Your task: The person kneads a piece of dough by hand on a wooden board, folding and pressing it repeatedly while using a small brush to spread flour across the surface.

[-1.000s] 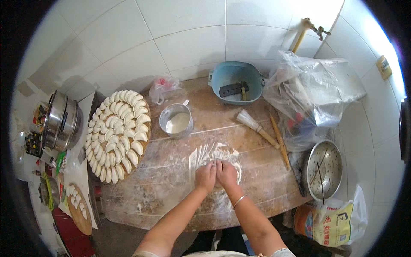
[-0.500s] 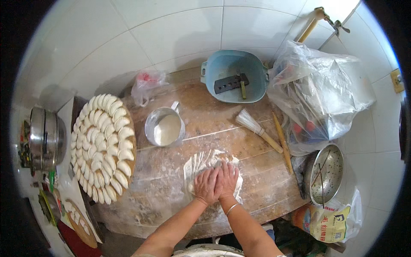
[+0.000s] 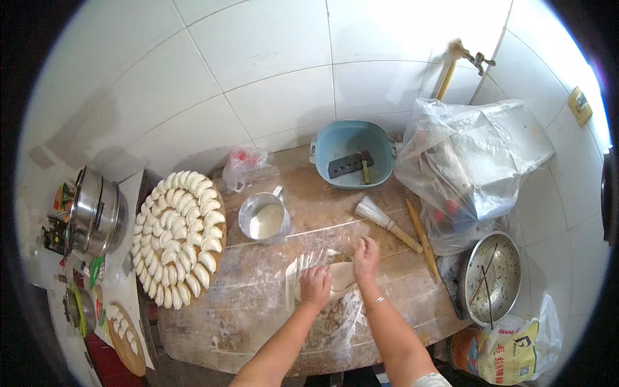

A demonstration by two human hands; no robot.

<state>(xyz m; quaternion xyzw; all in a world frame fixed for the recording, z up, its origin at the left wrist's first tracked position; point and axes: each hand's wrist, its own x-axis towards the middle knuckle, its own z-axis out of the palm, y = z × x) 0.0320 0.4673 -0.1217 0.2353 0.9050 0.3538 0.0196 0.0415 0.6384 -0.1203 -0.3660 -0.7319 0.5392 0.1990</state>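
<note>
A pale, flattened piece of dough (image 3: 340,280) lies on the floured wooden board (image 3: 258,335) in front of me. My left hand (image 3: 316,286) is closed over its left end with the fingers curled down. At the other end my right hand (image 3: 366,259), with a bracelet on its wrist, is closed at the dough's right edge; the fingertips are partly hidden. Loose white flour (image 3: 298,274) is streaked on the wood left of the dough. Beyond my left hand stands a metal cup (image 3: 241,219) with flour in it.
Left, a round tray (image 3: 222,248) holds rows of dumplings. At the back sit a blue basin (image 3: 314,155) and a red-and-clear bag (image 3: 244,166). A white brush (image 3: 387,222), a rolling pin (image 3: 422,240), a metal bowl (image 3: 469,277) and a plastic-covered box (image 3: 490,161) stand right.
My hands were stacked together, pressing on the dough. Now they are apart at its two ends, the right hand farther right. The view has tilted upward.
</note>
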